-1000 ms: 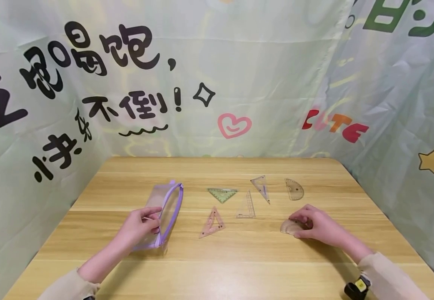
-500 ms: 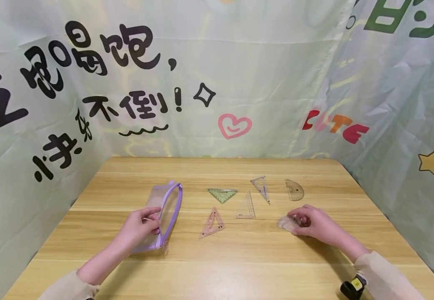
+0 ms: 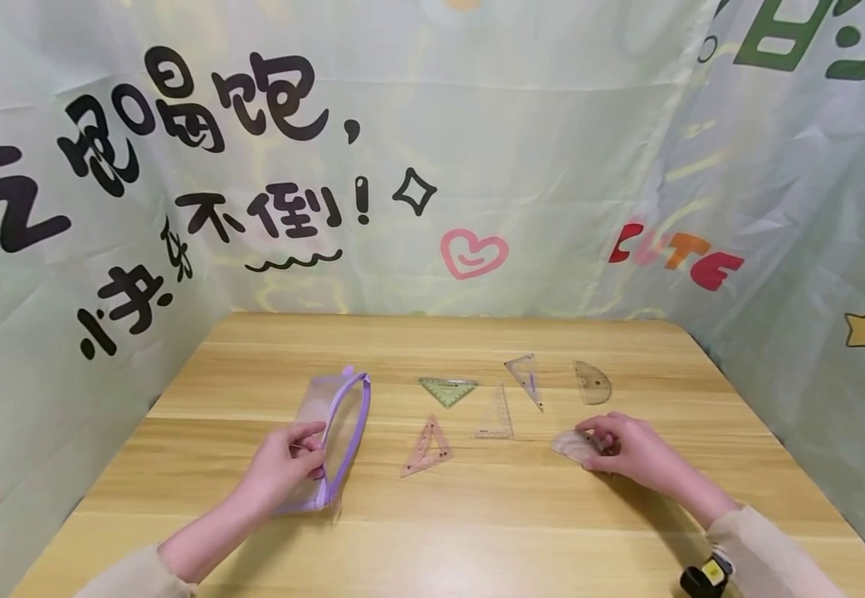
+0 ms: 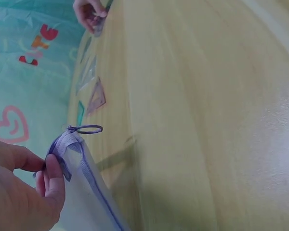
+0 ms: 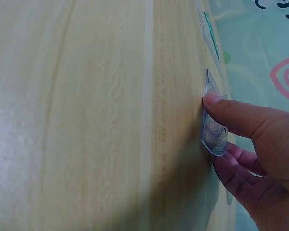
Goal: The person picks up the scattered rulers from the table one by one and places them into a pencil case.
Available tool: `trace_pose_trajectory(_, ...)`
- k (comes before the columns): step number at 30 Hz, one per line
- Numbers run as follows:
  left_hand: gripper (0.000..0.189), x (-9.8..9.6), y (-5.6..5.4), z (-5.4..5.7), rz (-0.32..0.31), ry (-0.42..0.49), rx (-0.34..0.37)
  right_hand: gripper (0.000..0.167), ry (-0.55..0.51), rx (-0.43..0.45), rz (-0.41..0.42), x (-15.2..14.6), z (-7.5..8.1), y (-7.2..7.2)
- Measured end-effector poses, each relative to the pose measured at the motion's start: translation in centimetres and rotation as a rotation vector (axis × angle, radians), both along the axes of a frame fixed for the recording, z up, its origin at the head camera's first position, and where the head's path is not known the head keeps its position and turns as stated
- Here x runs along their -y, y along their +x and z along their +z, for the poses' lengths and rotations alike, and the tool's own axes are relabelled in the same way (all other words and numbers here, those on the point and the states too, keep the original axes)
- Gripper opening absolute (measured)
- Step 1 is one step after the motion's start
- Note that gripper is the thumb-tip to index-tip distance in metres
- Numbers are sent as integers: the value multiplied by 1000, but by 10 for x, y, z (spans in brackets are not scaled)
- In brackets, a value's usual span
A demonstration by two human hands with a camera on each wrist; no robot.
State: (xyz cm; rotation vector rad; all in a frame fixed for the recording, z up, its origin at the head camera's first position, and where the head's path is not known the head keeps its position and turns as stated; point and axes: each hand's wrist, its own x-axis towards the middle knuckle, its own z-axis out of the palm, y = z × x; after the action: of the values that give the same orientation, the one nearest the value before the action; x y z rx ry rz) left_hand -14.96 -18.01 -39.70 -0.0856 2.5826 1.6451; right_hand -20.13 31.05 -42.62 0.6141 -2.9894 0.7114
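My left hand (image 3: 289, 457) pinches the near edge of a see-through pencil pouch (image 3: 315, 403) with purple trim. The pouch's zip mouth gapes towards the right. In the left wrist view, thumb and fingers grip the purple edging (image 4: 62, 144) close to the zip's end. Over on the right, my right hand (image 3: 627, 444) holds a clear plastic protractor (image 3: 570, 446) with a wavy edge, part of it hidden behind the fingers. The right wrist view shows this protractor (image 5: 214, 127) tilted up, between the thumb and the fingers, close over the table.
Between the hands lie a green set square (image 3: 447, 390), a pink triangle (image 3: 427, 448) and a clear set square (image 3: 498, 415). Farther back are a purplish triangle (image 3: 528, 382) and a half-round protractor (image 3: 593, 383). A printed cloth (image 3: 552, 166) hangs around the wooden table (image 3: 462, 531).
My right hand has shifted slightly left with the wavy protractor, which shows more from under the fingers. The left hand keeps its pinch on the pouch. The head view has turned slightly left.
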Motion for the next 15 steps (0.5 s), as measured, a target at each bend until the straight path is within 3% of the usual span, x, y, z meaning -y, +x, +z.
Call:
trace_pose_trajectory(9,47,5,7,2,46,48,55,50,-14,-2,-5,2,0,-2)
trace_pose_trajectory(15,48,9,8,5,24,36,52,48,-34,12,-14,2,1,-1)
